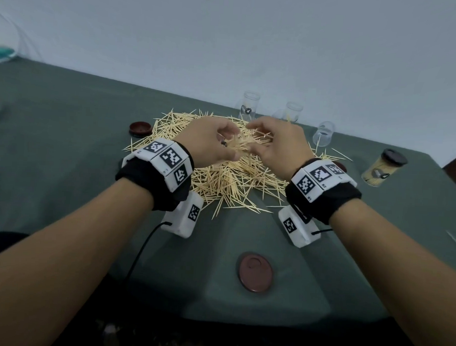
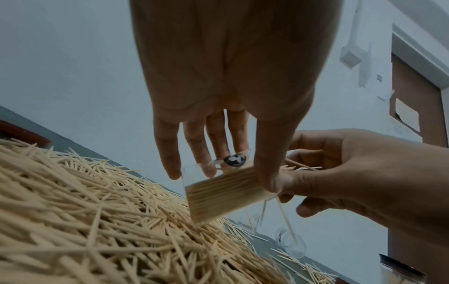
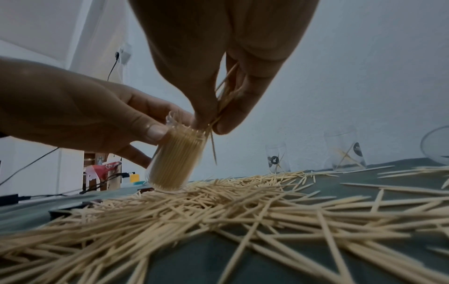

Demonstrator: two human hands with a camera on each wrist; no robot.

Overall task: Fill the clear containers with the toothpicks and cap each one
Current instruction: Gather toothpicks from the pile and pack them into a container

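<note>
Green cloth over the tabletop (image 1: 66,139), plain pale wall right behind it. Nearest the edge, a loose brown cap (image 1: 255,272) lying flat, well apart from everything else. Past that, a big messy pile of toothpicks (image 1: 229,183) spread across the middle, both wrists hanging over it.

Left hand (image 1: 210,143) wrapped around a clear container (image 3: 173,159), thumb on one side and fingers on the other, tilted, base down in the pile, already packed nearly full. Right hand (image 1: 280,146) pinching a small bunch of picks (image 3: 224,94) right at the container's open mouth, one stray pick dangling beside it.

Another brown cap (image 1: 140,128) off the left side of the pile, a third mostly hidden behind the right wrist strap. Far right, a full container (image 1: 381,167) with its cap on, leaning over. Along the back edge, three clear containers (image 1: 249,105) uncapped, with a couple of picks inside at most. Glass bowl (image 1: 4,42) in the far left corner, something teal in it.
</note>
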